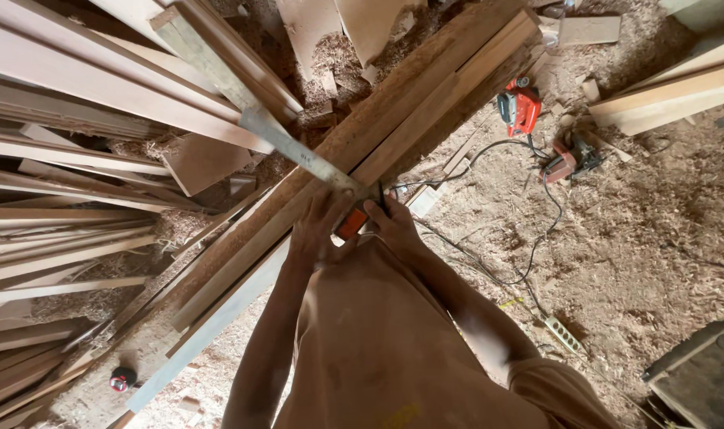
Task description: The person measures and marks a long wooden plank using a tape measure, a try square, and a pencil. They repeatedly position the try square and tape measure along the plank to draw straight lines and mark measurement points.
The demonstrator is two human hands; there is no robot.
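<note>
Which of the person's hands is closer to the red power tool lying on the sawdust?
The right hand. It is by the orange handle at the plank stack's edge, on the side facing the red power tool. The left hand sits just beyond it, farther away.

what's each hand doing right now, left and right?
Left hand: closed on the try square, pressing it onto the long plank.
Right hand: closed on the square's orange handle.

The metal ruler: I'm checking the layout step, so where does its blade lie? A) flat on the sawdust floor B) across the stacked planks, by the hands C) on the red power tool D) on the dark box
B: the metal ruler crosses the stacked planks, its near end at the left hand and right hand.
</note>
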